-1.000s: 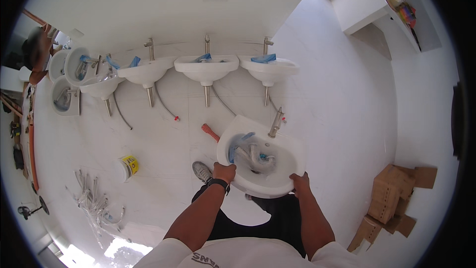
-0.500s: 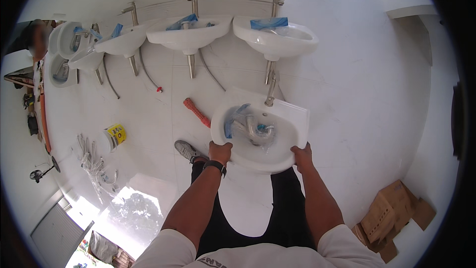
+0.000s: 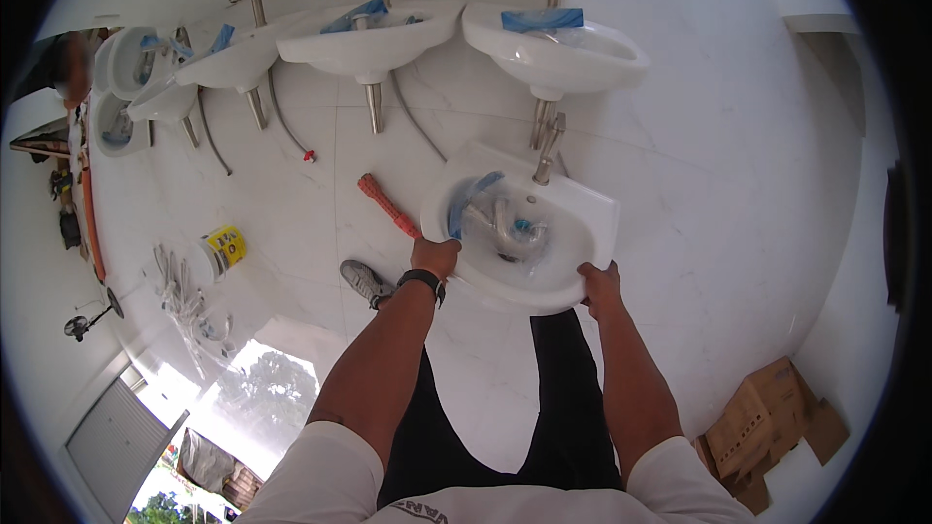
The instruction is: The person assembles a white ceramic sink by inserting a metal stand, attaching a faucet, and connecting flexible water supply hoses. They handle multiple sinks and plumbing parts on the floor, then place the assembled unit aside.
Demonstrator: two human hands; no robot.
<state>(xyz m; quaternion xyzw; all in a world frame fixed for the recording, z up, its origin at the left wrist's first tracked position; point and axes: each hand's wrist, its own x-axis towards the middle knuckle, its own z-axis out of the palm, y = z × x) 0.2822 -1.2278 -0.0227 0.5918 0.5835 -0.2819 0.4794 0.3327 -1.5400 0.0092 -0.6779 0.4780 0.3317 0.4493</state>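
Between my two hands is a white washbasin (image 3: 573, 262), slightly tilted. My left hand (image 3: 436, 257) grips its left rim, thumb on top. On the right front rim my right hand (image 3: 601, 288) has hold of it the same way; the fingers beneath are hidden on both sides. A metal faucet (image 3: 549, 150) stands on the basin's back edge. In the bowl lie a clear plastic bag (image 3: 519, 243) with pipe fittings and a blue strip (image 3: 473, 204). Just left of the basin, a red ribbed hose-like piece (image 3: 384, 204) rests on the floor.
Several white basins (image 3: 374, 47) with faucets line the wall ahead, hoses (image 3: 416, 126) hanging below. A white and yellow bucket (image 3: 221, 250) and plastic-wrapped pieces (image 3: 180, 296) lie at left. Opened cardboard boxes (image 3: 762, 427) sit at lower right. Another person (image 3: 68, 73) is at far left.
Both hands have shifted forward and slightly right with the basin, still gripping its rim. The wall basins appear higher in view.
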